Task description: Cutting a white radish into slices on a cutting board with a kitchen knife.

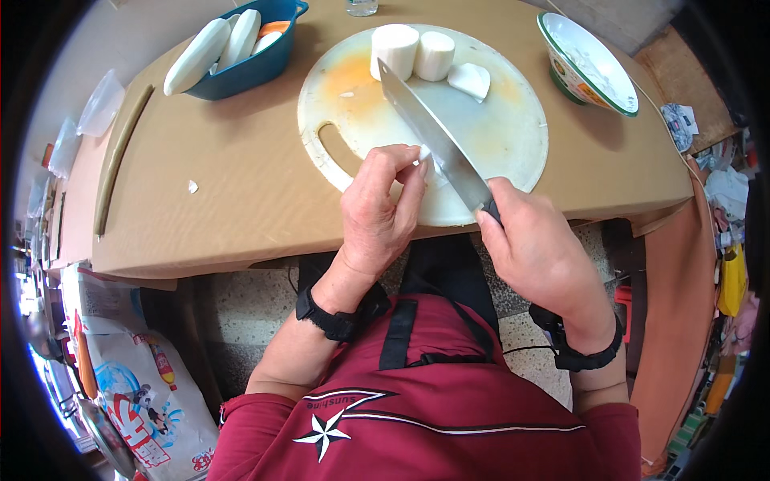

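Between thumb and fingertips my left hand [382, 198] pinches a small white vegetable piece [423, 154] over the near part of a round cutting board [499, 150]. My right hand [532, 240] grips the black handle of a kitchen knife [436, 141]. Its broad blade slants up and left across the board, the tip in front of a thick peeled white radish chunk [394, 51]. A smaller upright chunk [435, 56] stands beside that one, and a cut wedge [470, 80] lies to its right. A little white scrap [347, 94] rests on the board's left side.
At the back left, a teal basin [240, 77] holds peeled white radishes [198, 57] and an orange piece [275, 27]. A green-rimmed bowl [592, 66] with white pieces stands back right. A bottle [361, 7] is at the far edge; a brown stick [123, 159] lies left.
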The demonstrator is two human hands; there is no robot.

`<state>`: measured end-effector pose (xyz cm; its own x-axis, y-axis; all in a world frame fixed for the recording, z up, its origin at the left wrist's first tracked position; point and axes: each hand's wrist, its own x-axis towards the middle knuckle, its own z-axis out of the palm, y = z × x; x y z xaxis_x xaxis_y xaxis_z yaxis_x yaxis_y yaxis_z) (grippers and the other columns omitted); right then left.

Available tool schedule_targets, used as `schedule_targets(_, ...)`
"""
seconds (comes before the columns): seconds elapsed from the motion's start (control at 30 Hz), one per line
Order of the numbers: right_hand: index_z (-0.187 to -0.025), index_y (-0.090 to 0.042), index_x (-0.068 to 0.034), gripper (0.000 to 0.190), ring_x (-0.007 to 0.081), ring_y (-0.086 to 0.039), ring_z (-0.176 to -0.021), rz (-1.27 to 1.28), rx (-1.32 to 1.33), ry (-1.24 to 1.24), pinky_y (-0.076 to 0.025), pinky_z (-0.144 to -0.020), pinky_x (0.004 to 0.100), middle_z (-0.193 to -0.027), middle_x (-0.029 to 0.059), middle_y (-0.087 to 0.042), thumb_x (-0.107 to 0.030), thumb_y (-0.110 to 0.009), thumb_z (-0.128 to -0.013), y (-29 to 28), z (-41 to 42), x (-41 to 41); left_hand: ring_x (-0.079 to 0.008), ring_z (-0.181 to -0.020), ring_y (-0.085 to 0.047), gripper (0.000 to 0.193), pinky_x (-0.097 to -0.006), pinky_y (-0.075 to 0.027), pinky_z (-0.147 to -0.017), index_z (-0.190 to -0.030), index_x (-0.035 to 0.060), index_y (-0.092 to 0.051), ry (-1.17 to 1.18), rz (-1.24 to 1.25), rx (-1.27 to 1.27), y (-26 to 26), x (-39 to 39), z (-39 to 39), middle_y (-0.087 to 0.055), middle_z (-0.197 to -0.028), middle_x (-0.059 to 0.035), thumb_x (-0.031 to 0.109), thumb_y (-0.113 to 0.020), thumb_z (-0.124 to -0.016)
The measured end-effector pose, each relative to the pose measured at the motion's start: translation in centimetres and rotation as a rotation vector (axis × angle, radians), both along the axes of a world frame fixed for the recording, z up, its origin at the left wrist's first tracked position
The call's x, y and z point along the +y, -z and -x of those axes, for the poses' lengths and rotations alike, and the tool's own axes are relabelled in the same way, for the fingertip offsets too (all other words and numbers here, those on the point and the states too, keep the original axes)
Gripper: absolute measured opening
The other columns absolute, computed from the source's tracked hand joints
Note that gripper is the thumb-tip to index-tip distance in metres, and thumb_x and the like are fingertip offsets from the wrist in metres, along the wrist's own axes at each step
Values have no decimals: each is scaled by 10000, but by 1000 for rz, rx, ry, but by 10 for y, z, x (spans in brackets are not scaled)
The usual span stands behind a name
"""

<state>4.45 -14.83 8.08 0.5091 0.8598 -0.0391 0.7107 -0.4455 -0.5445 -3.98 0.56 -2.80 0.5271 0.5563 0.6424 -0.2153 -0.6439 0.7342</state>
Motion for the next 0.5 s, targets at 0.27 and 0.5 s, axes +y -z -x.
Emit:
schedule_targets(0.27,-1003,-505,62,172,465,-606,-772,22,-95,-94,-470,-700,529,-814,260,-609,-79,-566,-925,-7,0,-15,-131,-884,-675,181,-261,-551,-799,-1064,-33,-621,4,14,9,-3,-1,2,-677,-988,-92,-46,-680,-894)
schedule_targets(0.5,-1055,-522,61,202,460,-605,-771,-41,-186,-91,-464,-693,528,-824,250,-601,-78,-579,-919,-1,1,-24,-129,-881,-674,179,-261,-550,-799,-1063,-30,-621,-6,-3,15,-1,0,1,-675,-976,-87,-44,-680,-894)
